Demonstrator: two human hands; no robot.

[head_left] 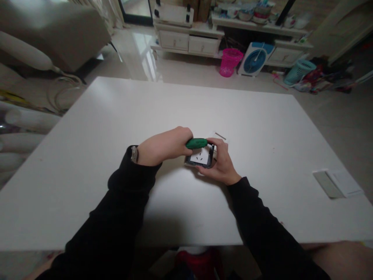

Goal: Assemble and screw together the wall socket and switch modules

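Note:
My left hand [171, 144] is closed around the green handle of what looks like a screwdriver [197, 143]. The tool points right, across the upper edge of a wall socket [200, 156] with a white face and a dark frame. My right hand [220, 161] grips the socket by its right side, thumb and fingers on opposite edges. The screwdriver's tip lies near the right fingertips and is too small to make out. Behind the right hand, a pale flat piece with a dark strip [220, 136] lies on the table, partly hidden.
The white table [116, 116] spreads under both hands. A grey and white flat piece [329, 184] lies near its right edge. Beyond the table stand a pink basket [230, 62], a blue and white fan [255, 60] and a low white cabinet [175, 41].

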